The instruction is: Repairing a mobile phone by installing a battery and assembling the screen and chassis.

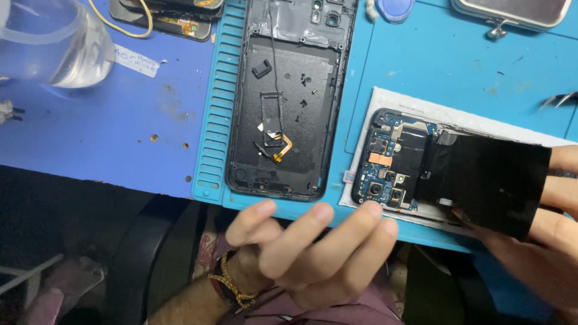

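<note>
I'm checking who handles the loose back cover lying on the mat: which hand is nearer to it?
Left. The left hand hovers just below the back cover; the right hand holds the opened phone, farther right.

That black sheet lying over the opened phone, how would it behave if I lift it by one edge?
The black sheet looks thin and flat, so it would probably flex or droop and feel very light. The right hand already touches its edge. It partly covers the opened phone, whose exposed circuit parts look fragile, so dragging seems risky.

Phone repair bench, small workshop. Blue silicone work mat (469, 66) with slotted parts tray along its edge. Opened phone back housing (283, 102) with loose screws, exposed circuit board (385, 168), another stripped handset (174, 15) at the bench's far edge.
</note>
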